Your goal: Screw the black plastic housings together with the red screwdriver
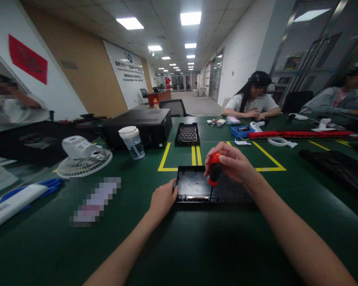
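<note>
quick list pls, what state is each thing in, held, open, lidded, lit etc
right hand: closed around the screwdriver
screwdriver: held, nearly upright, tip down at the black panel
black panel: lying flat, rimmed side up
left hand: at the panel's left edge
clear cup: standing, white lid on
white fan: lying flat, running or not unclear
blue tray: open, something inside
ceiling lights: lit

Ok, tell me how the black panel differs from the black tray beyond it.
The black panel looks wider and lies nearer; the black tray looks narrower and sits farther. The panel's inside is mostly flat, the tray's filled with rows of small shapes. The left hand touches the panel; none touches the tray. Both are black, on the green table.
</note>
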`<state>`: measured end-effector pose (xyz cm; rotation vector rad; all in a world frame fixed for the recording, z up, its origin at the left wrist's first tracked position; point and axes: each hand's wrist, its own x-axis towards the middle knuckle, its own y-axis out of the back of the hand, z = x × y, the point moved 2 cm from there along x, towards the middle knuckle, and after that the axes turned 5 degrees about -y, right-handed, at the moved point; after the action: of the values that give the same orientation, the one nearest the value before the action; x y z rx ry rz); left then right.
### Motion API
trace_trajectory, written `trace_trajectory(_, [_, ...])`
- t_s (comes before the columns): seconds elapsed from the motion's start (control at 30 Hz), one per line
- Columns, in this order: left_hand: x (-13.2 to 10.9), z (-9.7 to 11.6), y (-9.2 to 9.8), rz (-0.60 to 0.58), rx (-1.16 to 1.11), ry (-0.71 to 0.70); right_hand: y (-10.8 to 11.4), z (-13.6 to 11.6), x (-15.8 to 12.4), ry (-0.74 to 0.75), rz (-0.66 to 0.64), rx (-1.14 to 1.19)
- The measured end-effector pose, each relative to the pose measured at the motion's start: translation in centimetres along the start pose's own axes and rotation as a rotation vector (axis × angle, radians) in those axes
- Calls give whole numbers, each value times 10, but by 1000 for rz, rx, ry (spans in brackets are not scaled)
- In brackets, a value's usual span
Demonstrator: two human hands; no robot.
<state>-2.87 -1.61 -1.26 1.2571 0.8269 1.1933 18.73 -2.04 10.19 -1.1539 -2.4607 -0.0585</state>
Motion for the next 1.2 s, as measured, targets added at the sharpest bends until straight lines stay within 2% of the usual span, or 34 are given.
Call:
trace_trajectory(0.5, [-1,3,3,-23,-14,21,-1,-5,0,25,91,-98])
trace_trajectory(0.9, [-1,0,0,-11,-17,6,-7,-10,-1,64,207,-299])
trace_trajectory(1.2, [-1,3,3,-31,-1,35,-5,-9,0,105,364,-530])
